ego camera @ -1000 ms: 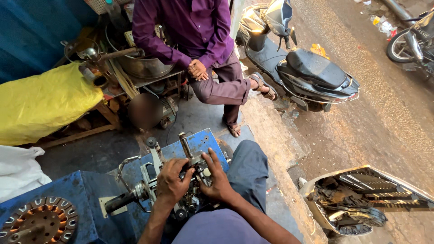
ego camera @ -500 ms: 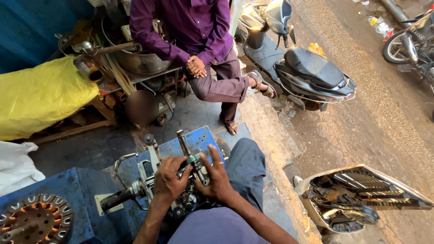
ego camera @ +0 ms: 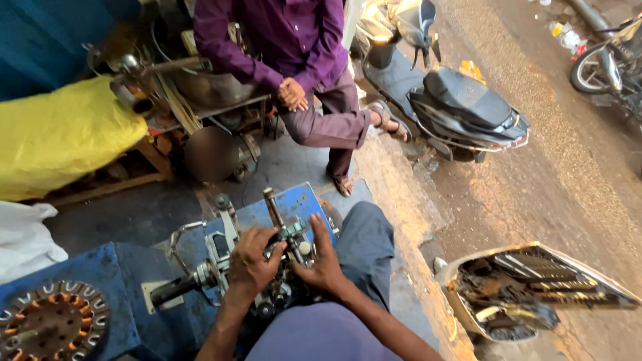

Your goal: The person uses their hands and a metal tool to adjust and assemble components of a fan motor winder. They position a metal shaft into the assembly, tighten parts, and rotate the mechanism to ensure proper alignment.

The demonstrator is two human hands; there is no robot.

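Looking down from the head camera, both bare hands work on a small metal winding machine [ego camera: 267, 257] clamped to a blue desk [ego camera: 120, 267] in front of the person's lap. The left hand [ego camera: 251, 257] lies over the middle of the machine, its grip curled shut around the metal body, fingers wrapped over the top. The right hand [ego camera: 324, 261] presses against the machine's right side, fingers spread and thumb up near a pale round knob [ego camera: 305, 248]; whether this grip holds any part cannot be told. A black crank handle [ego camera: 175, 289] sticks out from the machine toward the left. At the desk's near left corner lies a round stator [ego camera: 50, 327] with copper coils. Beyond the desk, another person in a purple shirt [ego camera: 287, 33] sits with hands clasped. A yellow sack [ego camera: 63, 137] lies to the left, a parked scooter [ego camera: 448, 100] stands on the street to the right, and an open vehicle panel [ego camera: 535, 291] lies on the ground near the wearer's right knee.
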